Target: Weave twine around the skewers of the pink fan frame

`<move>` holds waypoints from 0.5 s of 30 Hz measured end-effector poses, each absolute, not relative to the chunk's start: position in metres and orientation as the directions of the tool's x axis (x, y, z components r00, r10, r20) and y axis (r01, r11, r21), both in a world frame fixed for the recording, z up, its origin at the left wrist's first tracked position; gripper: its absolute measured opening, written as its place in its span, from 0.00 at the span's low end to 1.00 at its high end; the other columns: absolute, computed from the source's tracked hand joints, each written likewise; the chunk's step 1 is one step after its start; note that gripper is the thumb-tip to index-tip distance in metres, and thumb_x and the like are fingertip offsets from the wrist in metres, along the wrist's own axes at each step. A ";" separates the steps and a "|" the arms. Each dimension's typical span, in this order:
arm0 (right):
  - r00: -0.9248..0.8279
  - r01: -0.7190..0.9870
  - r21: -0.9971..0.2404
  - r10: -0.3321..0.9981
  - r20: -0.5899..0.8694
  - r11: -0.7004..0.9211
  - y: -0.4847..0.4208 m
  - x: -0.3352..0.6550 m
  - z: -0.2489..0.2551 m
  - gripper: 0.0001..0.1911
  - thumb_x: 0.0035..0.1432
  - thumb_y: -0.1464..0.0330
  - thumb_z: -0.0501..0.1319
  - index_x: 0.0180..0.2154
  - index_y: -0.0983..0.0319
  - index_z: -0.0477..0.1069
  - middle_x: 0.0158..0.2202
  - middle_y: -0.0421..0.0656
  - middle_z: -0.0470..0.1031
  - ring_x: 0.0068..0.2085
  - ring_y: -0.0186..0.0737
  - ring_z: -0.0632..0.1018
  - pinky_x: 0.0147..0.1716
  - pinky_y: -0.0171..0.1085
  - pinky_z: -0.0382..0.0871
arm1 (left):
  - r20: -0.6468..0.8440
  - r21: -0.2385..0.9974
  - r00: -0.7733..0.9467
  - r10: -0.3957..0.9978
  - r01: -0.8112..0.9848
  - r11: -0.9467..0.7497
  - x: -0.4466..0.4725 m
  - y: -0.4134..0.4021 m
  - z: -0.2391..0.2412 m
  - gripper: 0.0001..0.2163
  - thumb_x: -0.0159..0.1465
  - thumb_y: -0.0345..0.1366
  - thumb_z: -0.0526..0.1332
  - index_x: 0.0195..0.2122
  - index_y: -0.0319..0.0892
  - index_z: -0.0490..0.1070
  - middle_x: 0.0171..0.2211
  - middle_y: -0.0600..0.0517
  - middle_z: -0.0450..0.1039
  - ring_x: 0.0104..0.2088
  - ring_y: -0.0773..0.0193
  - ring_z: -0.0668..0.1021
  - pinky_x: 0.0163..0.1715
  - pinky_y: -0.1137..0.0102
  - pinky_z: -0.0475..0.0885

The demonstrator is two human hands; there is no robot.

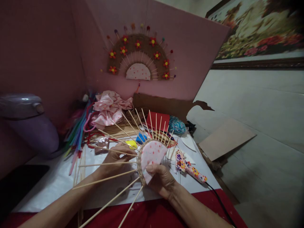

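Observation:
My right hand (161, 180) grips a half-circle craft piece (153, 153) by its lower straight edge, thumb on the front. The piece is covered in pale pink dotted cloth and edged with brown twine. Thin wooden sticks (108, 164) fan out from its curved rim, several of them towards me. Behind the left-hand sticks is my left hand (118, 158), its fingers bent close to the twine rim. Sticks and rim partly hide those fingertips, so what they pinch is unclear. A small yellow packet (131, 144) and a blue one (141, 137) show just beyond.
A flower-patterned glue gun (190, 167) with a black cord lies at the right. Crumpled pink cloth (110, 107), coloured pipe cleaners (79, 126), blue yarn (177, 125) and a red card (158, 121) lie behind. A flower-decorated half-ring (137, 47) hangs on the pink board.

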State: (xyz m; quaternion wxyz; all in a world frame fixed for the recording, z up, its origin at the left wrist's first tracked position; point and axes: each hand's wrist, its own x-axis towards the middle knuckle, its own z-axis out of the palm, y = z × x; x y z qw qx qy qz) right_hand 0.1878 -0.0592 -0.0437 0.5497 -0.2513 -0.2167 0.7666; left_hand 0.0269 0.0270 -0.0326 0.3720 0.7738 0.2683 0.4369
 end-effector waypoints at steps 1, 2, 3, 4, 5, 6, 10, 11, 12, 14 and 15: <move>-0.261 -0.738 -0.607 0.954 -0.146 -0.294 -0.060 0.187 -0.043 0.14 0.39 0.76 0.61 0.33 0.68 0.71 0.27 0.44 0.76 0.30 0.40 0.76 0.35 0.39 0.68 | 0.528 0.770 0.448 0.721 0.107 -0.630 0.026 0.028 -0.033 0.06 0.55 0.36 0.61 0.27 0.43 0.76 0.26 0.50 0.74 0.29 0.62 0.73 0.31 0.68 0.67; -0.252 -0.742 -0.605 0.956 -0.147 -0.289 -0.061 0.187 -0.042 0.14 0.39 0.76 0.60 0.33 0.68 0.71 0.27 0.44 0.76 0.30 0.39 0.76 0.35 0.39 0.69 | 0.571 0.729 0.420 0.705 0.137 -0.671 0.025 0.029 -0.033 0.05 0.55 0.36 0.60 0.27 0.44 0.76 0.26 0.50 0.75 0.30 0.62 0.73 0.31 0.67 0.67; -0.248 -0.744 -0.602 0.957 -0.153 -0.290 -0.062 0.187 -0.042 0.14 0.39 0.76 0.60 0.33 0.68 0.71 0.27 0.44 0.76 0.30 0.39 0.76 0.35 0.39 0.69 | 0.608 0.686 0.391 0.691 0.179 -0.705 0.023 0.030 -0.033 0.05 0.55 0.35 0.60 0.27 0.44 0.76 0.26 0.51 0.75 0.30 0.62 0.73 0.32 0.67 0.67; -0.246 -0.746 -0.598 0.955 -0.163 -0.294 -0.062 0.187 -0.043 0.13 0.39 0.76 0.60 0.33 0.68 0.71 0.27 0.44 0.76 0.30 0.39 0.76 0.34 0.39 0.69 | 0.642 0.642 0.363 0.675 0.226 -0.733 0.023 0.031 -0.033 0.05 0.55 0.35 0.60 0.27 0.45 0.76 0.25 0.52 0.75 0.29 0.63 0.73 0.32 0.67 0.66; -0.248 -0.746 -0.593 0.953 -0.175 -0.303 -0.062 0.187 -0.044 0.13 0.39 0.76 0.60 0.33 0.68 0.71 0.27 0.44 0.76 0.29 0.39 0.76 0.34 0.39 0.69 | 0.678 0.599 0.331 0.656 0.270 -0.754 0.022 0.032 -0.032 0.04 0.55 0.34 0.61 0.26 0.45 0.75 0.24 0.52 0.75 0.28 0.63 0.73 0.32 0.67 0.66; -0.247 -0.746 -0.590 0.951 -0.187 -0.310 -0.061 0.188 -0.045 0.13 0.39 0.76 0.61 0.32 0.68 0.71 0.27 0.45 0.76 0.29 0.39 0.76 0.34 0.38 0.69 | 0.708 0.558 0.310 0.634 0.305 -0.772 0.021 0.033 -0.031 0.04 0.55 0.34 0.61 0.26 0.44 0.75 0.24 0.52 0.75 0.28 0.63 0.73 0.31 0.67 0.66; -0.210 -0.763 -0.574 0.954 -0.214 -0.296 -0.058 0.189 -0.051 0.12 0.39 0.75 0.61 0.32 0.69 0.72 0.25 0.43 0.75 0.26 0.36 0.75 0.32 0.36 0.69 | 0.796 0.437 0.267 0.544 0.369 -0.820 0.015 0.037 -0.025 0.03 0.55 0.32 0.61 0.27 0.43 0.74 0.25 0.52 0.76 0.28 0.64 0.75 0.31 0.69 0.68; -0.208 -0.767 -0.567 0.953 -0.221 -0.299 -0.057 0.189 -0.051 0.12 0.39 0.75 0.62 0.31 0.69 0.72 0.25 0.43 0.75 0.25 0.35 0.75 0.31 0.36 0.69 | 0.817 0.407 0.251 0.519 0.385 -0.828 0.013 0.038 -0.023 0.02 0.54 0.31 0.61 0.27 0.43 0.73 0.25 0.52 0.75 0.28 0.64 0.75 0.31 0.69 0.68; -0.206 -0.770 -0.562 0.952 -0.227 -0.301 -0.057 0.189 -0.052 0.12 0.38 0.75 0.62 0.31 0.69 0.72 0.24 0.42 0.75 0.25 0.35 0.74 0.30 0.36 0.69 | 0.841 0.375 0.234 0.488 0.399 -0.837 0.010 0.039 -0.021 0.02 0.54 0.30 0.61 0.27 0.42 0.73 0.25 0.52 0.75 0.28 0.64 0.75 0.31 0.69 0.68; -0.197 -0.773 -0.558 0.949 -0.245 -0.304 -0.057 0.189 -0.051 0.12 0.38 0.76 0.62 0.31 0.69 0.72 0.24 0.42 0.75 0.24 0.34 0.74 0.29 0.35 0.69 | 0.879 0.309 0.215 0.426 0.422 -0.852 0.005 0.042 -0.018 0.01 0.53 0.30 0.62 0.27 0.42 0.72 0.25 0.51 0.75 0.28 0.64 0.74 0.31 0.69 0.68; -0.187 -0.774 -0.557 0.949 -0.253 -0.301 -0.058 0.189 -0.051 0.11 0.38 0.76 0.62 0.31 0.69 0.72 0.24 0.42 0.75 0.24 0.34 0.74 0.27 0.34 0.69 | 0.890 0.282 0.216 0.401 0.430 -0.858 0.002 0.043 -0.016 0.01 0.53 0.29 0.62 0.27 0.42 0.72 0.25 0.51 0.74 0.28 0.64 0.74 0.30 0.69 0.68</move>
